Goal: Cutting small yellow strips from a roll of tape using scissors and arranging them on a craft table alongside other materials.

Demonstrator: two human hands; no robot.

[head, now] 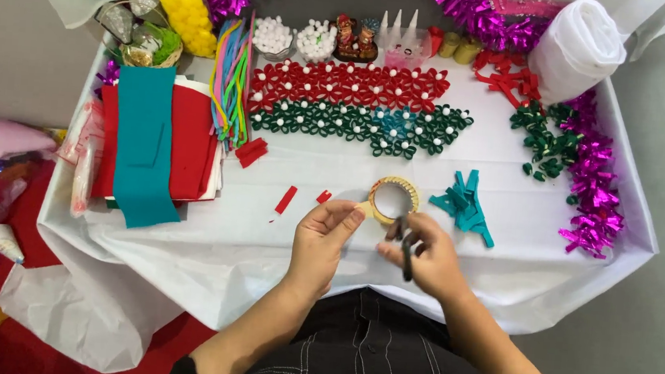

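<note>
My left hand [321,238] pinches the loose end of a yellowish tape roll [392,199] that lies just in front of my fingers on the white table cover [440,244]. My right hand [427,255] grips dark scissors [405,249], blades pointing at the tape strip near the roll. A pile of teal felt strips [466,203] lies right of the roll. Two small red felt pieces [286,199] sit left of my left hand. Behind them, rows of red felt flowers [349,84] and green felt flowers [354,123] with white centres lie flat.
Red and teal felt sheets [148,143] are stacked at the left beside coloured pipe cleaners [231,82]. Magenta tinsel [592,194] runs down the right edge, a white fabric roll [577,48] stands back right, and bowls of white pompoms [293,39] sit at the back.
</note>
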